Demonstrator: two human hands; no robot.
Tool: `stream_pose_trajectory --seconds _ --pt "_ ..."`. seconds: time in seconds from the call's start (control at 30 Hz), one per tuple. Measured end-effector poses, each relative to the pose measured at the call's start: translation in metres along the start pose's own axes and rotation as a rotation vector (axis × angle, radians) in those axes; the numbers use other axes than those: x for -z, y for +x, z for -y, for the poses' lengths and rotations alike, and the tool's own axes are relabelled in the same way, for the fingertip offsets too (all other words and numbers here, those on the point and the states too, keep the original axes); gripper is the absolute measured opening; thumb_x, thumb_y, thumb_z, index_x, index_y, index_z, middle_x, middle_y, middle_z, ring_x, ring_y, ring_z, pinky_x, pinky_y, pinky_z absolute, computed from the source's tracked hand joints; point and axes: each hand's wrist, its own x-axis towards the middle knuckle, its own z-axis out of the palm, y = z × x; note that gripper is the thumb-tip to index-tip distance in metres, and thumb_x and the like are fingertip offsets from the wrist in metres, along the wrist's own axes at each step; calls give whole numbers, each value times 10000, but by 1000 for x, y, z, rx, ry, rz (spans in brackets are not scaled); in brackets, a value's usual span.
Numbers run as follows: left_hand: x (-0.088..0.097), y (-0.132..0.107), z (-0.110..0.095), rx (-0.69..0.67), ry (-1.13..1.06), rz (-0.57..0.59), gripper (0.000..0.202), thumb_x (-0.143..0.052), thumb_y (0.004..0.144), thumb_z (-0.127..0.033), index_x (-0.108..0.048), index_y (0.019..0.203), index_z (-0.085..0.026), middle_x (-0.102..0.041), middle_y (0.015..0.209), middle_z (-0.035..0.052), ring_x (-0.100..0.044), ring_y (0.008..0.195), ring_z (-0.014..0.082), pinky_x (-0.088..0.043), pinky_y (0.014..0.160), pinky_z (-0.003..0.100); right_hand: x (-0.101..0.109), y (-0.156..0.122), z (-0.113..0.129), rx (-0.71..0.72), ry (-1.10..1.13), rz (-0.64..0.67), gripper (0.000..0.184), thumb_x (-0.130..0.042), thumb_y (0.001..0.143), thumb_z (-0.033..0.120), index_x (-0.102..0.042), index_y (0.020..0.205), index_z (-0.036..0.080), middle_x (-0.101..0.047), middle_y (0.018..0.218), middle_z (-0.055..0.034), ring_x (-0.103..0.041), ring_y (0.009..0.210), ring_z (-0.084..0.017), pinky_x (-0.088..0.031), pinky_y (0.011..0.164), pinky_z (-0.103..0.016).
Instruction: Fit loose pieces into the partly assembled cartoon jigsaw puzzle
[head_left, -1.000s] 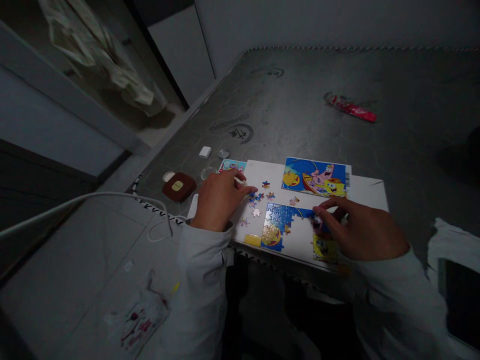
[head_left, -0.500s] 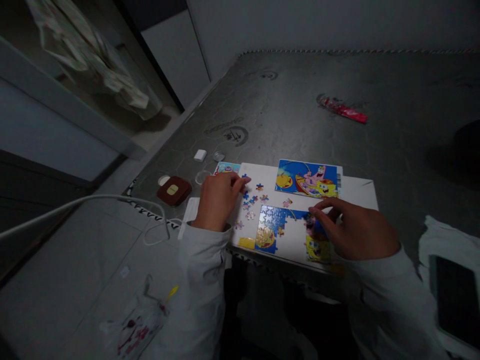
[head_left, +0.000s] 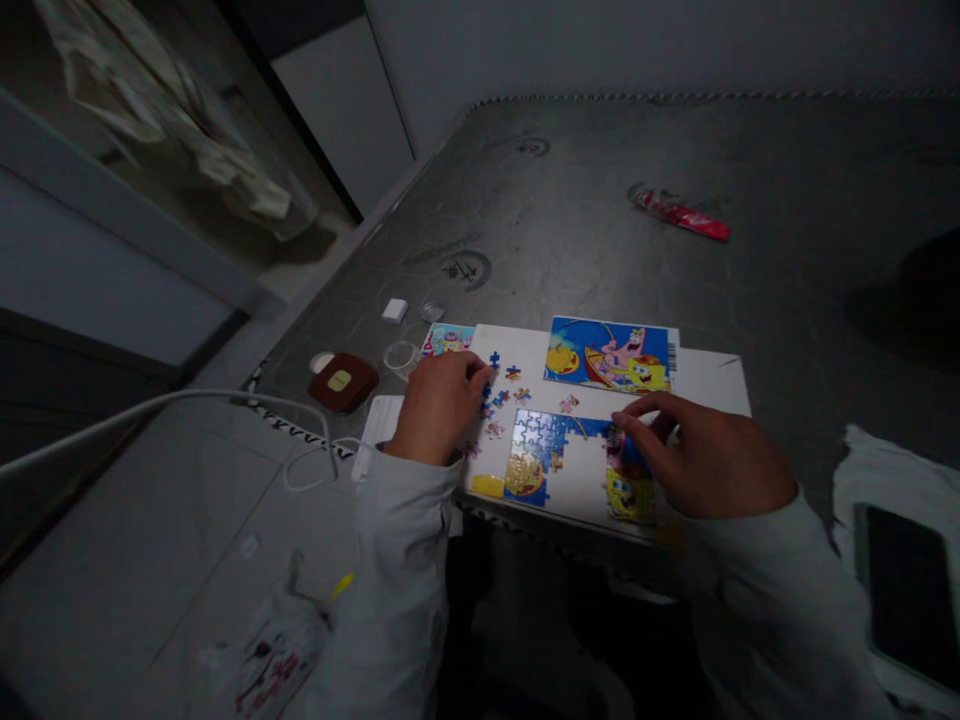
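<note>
A partly assembled jigsaw puzzle (head_left: 538,428) lies on a white board (head_left: 581,468), with a gap between its left section and its right section. My left hand (head_left: 439,402) is at the left side of the board, its curled fingers among several loose puzzle pieces (head_left: 495,430). Whether a piece is between those fingertips is hidden. My right hand (head_left: 709,455) covers part of the right section. Its thumb and forefinger are pinched at the section's upper left edge, and what they grip is too small to make out. Beyond the gap lies a picture card (head_left: 609,355) with cartoon figures.
Left of the board are a brown case (head_left: 343,382), a white box (head_left: 394,310) and clear round lids (head_left: 402,355). A red wrapper (head_left: 682,215) lies farther back on the grey tabletop. A phone (head_left: 907,590) rests on white cloth at right. A white cable (head_left: 225,397) crosses at left.
My left fingers have drawn back and curled in, and a blue piece now shows just past them. My right hand stays pinched at the same edge. The view has shifted slightly.
</note>
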Motion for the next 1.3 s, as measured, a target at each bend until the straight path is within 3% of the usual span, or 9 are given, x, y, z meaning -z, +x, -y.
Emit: stream_pose_trajectory --seconds 0.23,0.53,0.83,1.0,1.3 --pt "-7 3 6 0 1 11 228 -627 1006 -310 -811 983 -177 -812 1030 113 -728 988 268 -523 928 389 1 -1 0 -12 -8 0 345 -534 958 534 -774 1005 289 -764 734 -26 -632 605 -254 -349 583 -357" --pt "7 -6 12 53 13 -61 193 -674 988 -317 -797 1017 -172 -806 1079 102 -721 1025 259 -517 941 383 4 7 -10 -12 -10 39 410 -523 921 595 -786 978 285 -745 710 -50 -597 541 -235 -334 512 -345" --pt "0 -5 19 -42 -19 2 155 -760 904 -212 -780 1058 -207 -796 1058 43 -715 1010 237 -507 894 356 0 11 -14 -13 -2 109 442 -543 897 637 -786 998 282 -767 732 -50 -628 549 -245 -356 498 -346" --pt "-3 -3 19 -39 -25 0 168 -787 890 -245 -780 1051 -196 -792 1047 52 -712 1023 252 -509 891 367 2 5 -3 -12 -38 9 399 -537 920 579 -787 991 276 -767 734 -47 -653 588 -263 -361 535 -357" --pt "-2 -2 17 23 -6 12 87 -765 900 -224 -775 981 -196 -794 1058 55 -700 1014 247 -505 884 359 0 12 -15 -9 -21 106 452 -532 897 642 -785 1018 286 -781 765 -49 -641 569 -255 -352 514 -348"
